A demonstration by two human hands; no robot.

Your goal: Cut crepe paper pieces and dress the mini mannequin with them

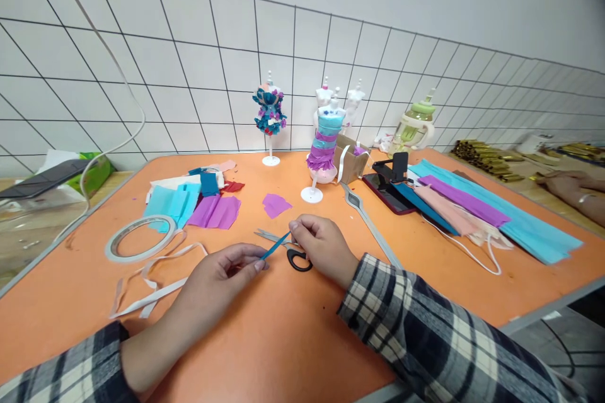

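Note:
A narrow blue strip of paper [275,245] stretches between my two hands above the orange table. My left hand [231,271] pinches its lower end between thumb and fingers. At the upper end, my right hand [321,242] grips it with thumb and forefinger. Black-handled scissors [297,259] lie on the table just beneath, partly covered by my right hand. Beyond them is a small purple paper scrap [275,205]. A mini dress form [329,126] wrapped in light blue and purple stands behind my right hand. Another dress form [270,110] wears dark teal with purple bits.
A roll of tape [140,239], white ribbon [161,293] and cut crepe paper [215,211] lie on the left. Folded paper sheets [491,214], a phone [390,192], a small box [352,164] and a bottle [416,123] occupy the right. Another person's hand [567,186] rests far right.

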